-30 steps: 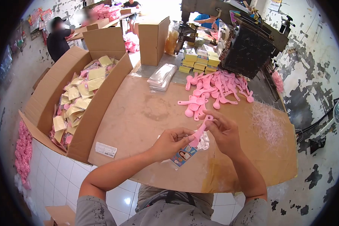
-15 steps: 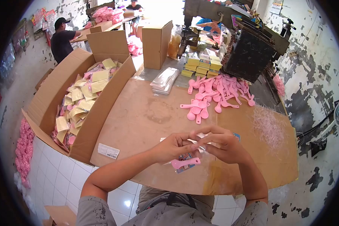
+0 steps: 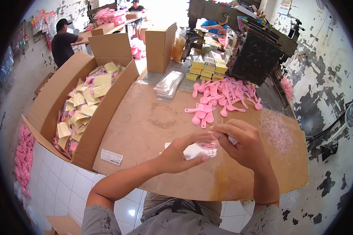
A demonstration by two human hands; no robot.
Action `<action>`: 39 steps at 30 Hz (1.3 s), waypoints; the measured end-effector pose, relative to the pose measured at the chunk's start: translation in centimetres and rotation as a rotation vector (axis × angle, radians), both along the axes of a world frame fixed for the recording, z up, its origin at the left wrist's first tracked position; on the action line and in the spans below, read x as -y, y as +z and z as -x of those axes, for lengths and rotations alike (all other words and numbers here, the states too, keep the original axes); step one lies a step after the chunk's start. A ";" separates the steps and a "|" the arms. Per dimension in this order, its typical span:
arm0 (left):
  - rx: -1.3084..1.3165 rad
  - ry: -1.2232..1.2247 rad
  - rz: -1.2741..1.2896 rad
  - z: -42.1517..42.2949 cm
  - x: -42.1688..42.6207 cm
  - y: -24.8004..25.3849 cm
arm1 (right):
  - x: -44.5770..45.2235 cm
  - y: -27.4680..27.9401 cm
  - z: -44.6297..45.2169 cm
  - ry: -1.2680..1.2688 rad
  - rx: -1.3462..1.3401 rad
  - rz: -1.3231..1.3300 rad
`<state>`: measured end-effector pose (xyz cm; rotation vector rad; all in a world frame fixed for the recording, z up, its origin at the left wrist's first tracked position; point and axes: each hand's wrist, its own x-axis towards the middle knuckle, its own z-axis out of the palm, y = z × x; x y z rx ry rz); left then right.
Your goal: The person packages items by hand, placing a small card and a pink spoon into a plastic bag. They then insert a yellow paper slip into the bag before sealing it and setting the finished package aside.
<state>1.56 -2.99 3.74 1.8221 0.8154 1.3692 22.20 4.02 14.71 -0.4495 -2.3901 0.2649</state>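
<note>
Near the front of the cardboard-covered table (image 3: 145,133), my left hand (image 3: 180,154) is spread, thumb apart from the fingers, around a clear plastic bag (image 3: 196,151). My right hand (image 3: 241,143) is pinched just right of it, on something small that I cannot make out. A bit of pink shows between the hands, partly blurred. Beyond my hands lies a pile of pink spoons (image 3: 227,94). Stacks of yellow-edged cards (image 3: 206,67) stand behind the pile, and a stack of clear bags (image 3: 169,84) lies to their left.
A large open carton (image 3: 96,117) of filled packets (image 3: 82,102) stands at the left. A tall box (image 3: 159,49) and a dark machine (image 3: 257,53) are at the back. Clear plastic scraps (image 3: 278,129) lie at the right. A person (image 3: 62,45) works at the back left, others further back.
The pink spoon and blue card that showed at my hands are no longer clearly visible there. My left hand has opened, and my right hand has shifted a little to the right.
</note>
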 end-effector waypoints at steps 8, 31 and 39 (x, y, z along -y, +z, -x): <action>0.088 -0.063 0.180 -0.6 1.0 1.5 | 0.8 -0.4 -1.4 -0.083 -0.106 0.124; -0.195 0.218 0.060 -5.0 8.2 2.7 | 7.9 -1.9 -3.2 -0.128 0.082 -0.668; -0.495 0.219 0.082 -5.8 9.8 3.6 | 8.9 -4.0 -4.2 -0.174 0.182 -0.616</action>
